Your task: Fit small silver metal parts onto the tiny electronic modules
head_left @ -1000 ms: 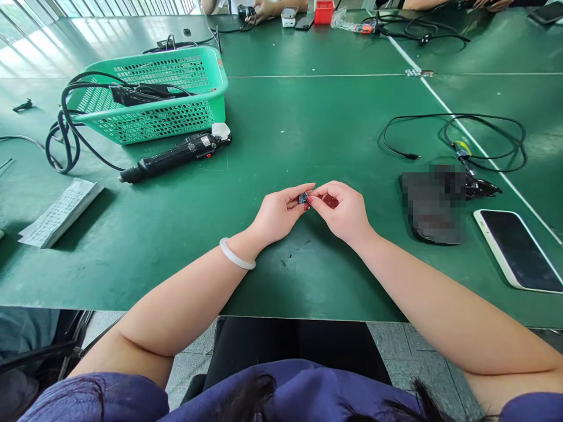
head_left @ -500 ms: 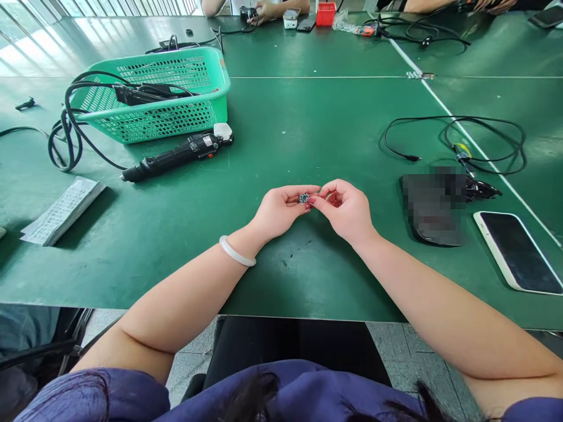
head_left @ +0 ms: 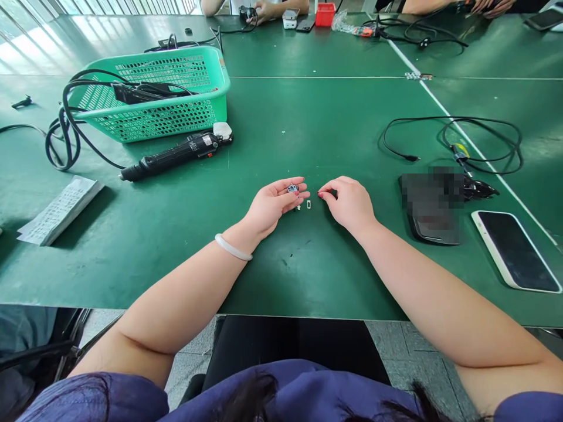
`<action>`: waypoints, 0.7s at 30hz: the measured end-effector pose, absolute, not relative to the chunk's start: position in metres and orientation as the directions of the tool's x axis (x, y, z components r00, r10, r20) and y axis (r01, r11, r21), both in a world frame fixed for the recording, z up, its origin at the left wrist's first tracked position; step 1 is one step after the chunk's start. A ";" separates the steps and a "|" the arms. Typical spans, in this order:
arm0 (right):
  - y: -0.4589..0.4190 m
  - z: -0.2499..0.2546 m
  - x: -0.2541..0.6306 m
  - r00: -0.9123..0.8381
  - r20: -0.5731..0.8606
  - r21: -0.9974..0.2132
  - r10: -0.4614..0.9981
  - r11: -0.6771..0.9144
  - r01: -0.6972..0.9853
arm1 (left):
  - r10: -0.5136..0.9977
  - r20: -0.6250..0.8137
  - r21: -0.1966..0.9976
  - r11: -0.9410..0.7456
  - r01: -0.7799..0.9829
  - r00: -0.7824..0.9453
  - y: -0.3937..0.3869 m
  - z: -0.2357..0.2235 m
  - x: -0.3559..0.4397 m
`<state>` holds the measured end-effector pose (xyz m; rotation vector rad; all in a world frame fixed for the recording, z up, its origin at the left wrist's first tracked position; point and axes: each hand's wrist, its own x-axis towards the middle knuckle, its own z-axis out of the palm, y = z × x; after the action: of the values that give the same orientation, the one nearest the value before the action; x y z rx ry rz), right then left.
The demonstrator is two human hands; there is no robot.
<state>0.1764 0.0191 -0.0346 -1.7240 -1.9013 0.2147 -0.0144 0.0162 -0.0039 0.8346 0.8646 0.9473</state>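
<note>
My left hand [head_left: 271, 202] holds a tiny grey-blue metallic part [head_left: 292, 188] between thumb and fingers; its kind is too small to make out. To its right, my right hand [head_left: 349, 202] is closed in a pinch, thumb against forefinger, and whatever may be between the tips does not show. On the green table between the hands lies a small whitish rectangular frame piece [head_left: 308, 204]. Beside it, just below the left fingertips, is another tiny pale piece [head_left: 298, 207].
A green plastic basket [head_left: 176, 120] with black cables stands at upper left. A black electric screwdriver [head_left: 176, 152] lies before it, near folded paper [head_left: 61, 211]. At right are a coiled cable [head_left: 484, 120], a blurred dark object [head_left: 433, 208] and a phone [head_left: 516, 251]. People sit opposite.
My hands have come apart: the left moved slightly left with the small metallic part, the right drew away from it. Two tiny pale pieces now show on the table between them.
</note>
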 end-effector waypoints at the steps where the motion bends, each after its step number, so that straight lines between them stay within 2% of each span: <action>1: 0.020 -0.035 0.177 -0.016 0.290 -0.466 0.957 0.156 0.871 | 0.905 -0.252 0.869 0.367 -0.332 0.343 0.016 -0.004 -0.014; 7: 0.021 -0.034 0.176 -0.051 0.294 -0.433 0.955 0.180 0.883 | 0.890 -0.280 0.853 0.403 -0.333 0.360 0.017 -0.008 -0.015; 14: -0.001 -0.018 0.156 -0.121 0.479 -0.605 0.869 0.427 0.672 | 0.886 -0.240 0.884 0.368 -0.288 0.396 0.018 -0.011 -0.013; 21: -0.003 -0.016 0.155 -0.215 0.583 -0.582 0.784 0.587 0.563 | 0.836 -0.234 0.895 0.385 -0.227 0.497 0.017 -0.008 -0.014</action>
<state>0.1548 -0.0029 -0.0155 -1.0819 -1.9046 0.3048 -0.0142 0.0170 -0.0082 0.9332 0.7780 0.7710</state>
